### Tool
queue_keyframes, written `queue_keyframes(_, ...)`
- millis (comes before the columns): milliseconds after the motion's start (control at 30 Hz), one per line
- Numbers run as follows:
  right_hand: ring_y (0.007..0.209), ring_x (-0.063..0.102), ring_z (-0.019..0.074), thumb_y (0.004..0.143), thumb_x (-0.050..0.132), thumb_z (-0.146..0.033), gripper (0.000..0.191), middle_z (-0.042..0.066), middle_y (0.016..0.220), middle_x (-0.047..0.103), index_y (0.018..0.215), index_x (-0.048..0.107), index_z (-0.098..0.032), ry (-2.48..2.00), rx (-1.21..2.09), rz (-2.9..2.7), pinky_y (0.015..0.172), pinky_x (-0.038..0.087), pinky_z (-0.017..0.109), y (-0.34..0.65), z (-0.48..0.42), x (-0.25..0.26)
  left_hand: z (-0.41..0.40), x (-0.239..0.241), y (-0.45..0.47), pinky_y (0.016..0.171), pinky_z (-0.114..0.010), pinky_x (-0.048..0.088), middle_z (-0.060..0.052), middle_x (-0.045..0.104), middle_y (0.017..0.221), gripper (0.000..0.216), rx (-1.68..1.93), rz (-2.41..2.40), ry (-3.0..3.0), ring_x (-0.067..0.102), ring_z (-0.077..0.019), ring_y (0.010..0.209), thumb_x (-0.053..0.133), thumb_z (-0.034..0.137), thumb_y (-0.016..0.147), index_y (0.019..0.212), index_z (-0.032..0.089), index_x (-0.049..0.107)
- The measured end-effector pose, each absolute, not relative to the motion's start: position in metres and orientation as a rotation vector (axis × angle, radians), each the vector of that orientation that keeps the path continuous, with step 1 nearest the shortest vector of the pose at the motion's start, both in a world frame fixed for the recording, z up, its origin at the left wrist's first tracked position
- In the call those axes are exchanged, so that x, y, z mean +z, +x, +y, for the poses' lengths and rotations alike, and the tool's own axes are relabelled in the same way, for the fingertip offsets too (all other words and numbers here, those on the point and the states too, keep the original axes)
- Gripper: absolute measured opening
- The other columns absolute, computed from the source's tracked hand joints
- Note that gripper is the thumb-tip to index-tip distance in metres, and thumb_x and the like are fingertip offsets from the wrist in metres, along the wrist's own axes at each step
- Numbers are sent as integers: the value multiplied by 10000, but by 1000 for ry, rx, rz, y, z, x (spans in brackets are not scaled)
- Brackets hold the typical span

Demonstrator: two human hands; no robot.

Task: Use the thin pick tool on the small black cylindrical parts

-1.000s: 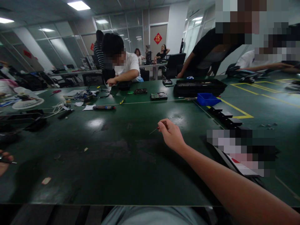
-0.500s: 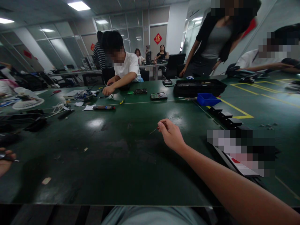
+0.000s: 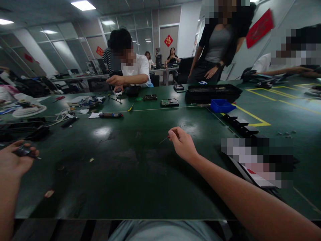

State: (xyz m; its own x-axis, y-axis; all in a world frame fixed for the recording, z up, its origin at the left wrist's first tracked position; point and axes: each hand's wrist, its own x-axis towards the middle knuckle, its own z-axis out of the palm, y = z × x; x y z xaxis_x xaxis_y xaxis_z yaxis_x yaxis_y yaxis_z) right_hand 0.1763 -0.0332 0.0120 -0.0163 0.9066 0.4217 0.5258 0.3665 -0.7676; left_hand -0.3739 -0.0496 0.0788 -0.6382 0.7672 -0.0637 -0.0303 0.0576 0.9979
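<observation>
My right hand (image 3: 184,142) is closed around the reddish-brown handle of a small screwdriver (image 3: 165,139). Its thin metal shaft points down and left over the green table (image 3: 120,187). At the left edge, my left hand (image 3: 15,157) is wrapped round a dark, shiny, rounded object (image 3: 25,151). A short pale tip shows just past those fingers, and the object's kind cannot be made out. Small beige scraps (image 3: 49,193) lie on the table between my hands and the front edge.
Across the table stand a hard drive (image 3: 170,102), a black tray (image 3: 213,93) and a blue bin (image 3: 222,106). A thick marker-like tool (image 3: 111,115) and a yellow screwdriver (image 3: 130,107) lie further left. A co-worker (image 3: 136,68) handles parts opposite; another person (image 3: 218,43) stands behind the table.
My left hand has come further into view from the left edge, rising with the dark object. My right hand stays put. The standing person has shifted left, and the seated co-worker has raised a hand.
</observation>
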Motion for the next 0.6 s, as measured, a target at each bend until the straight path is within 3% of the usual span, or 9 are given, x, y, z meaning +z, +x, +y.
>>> queue_keyframes(100, 715, 653, 196, 984, 455, -396, 248, 26, 759, 682, 919, 611, -214, -1291, 514, -1676, 650, 446, 314, 176, -33, 12, -42, 83, -345, 633, -230, 455, 42, 553, 602, 149, 1763, 1669, 641, 499, -111, 617, 478, 17, 779, 821, 156, 513)
queue_keyframes(233, 721, 656, 199, 983, 457, -401, 248, 27, 764, 686, 923, 612, -218, -1297, 518, -1670, 651, 451, 316, 177, -33, 11, -30, 97, -282, 659, -238, 435, 16, 541, 650, 209, 1757, 1504, 719, 489, -111, 641, 485, -16, 720, 846, 139, 546)
queue_keyframes(600, 716, 653, 198, 983, 458, -386, 235, 32, 767, 688, 914, 605, -217, -1307, 497, -1674, 650, 447, 313, 178, -35, 17, 5, 89, -145, 597, -260, 408, -32, 521, 717, 244, 1478, 1096, 913, 467, -152, 629, 468, 61, 777, 978, 133, 585)
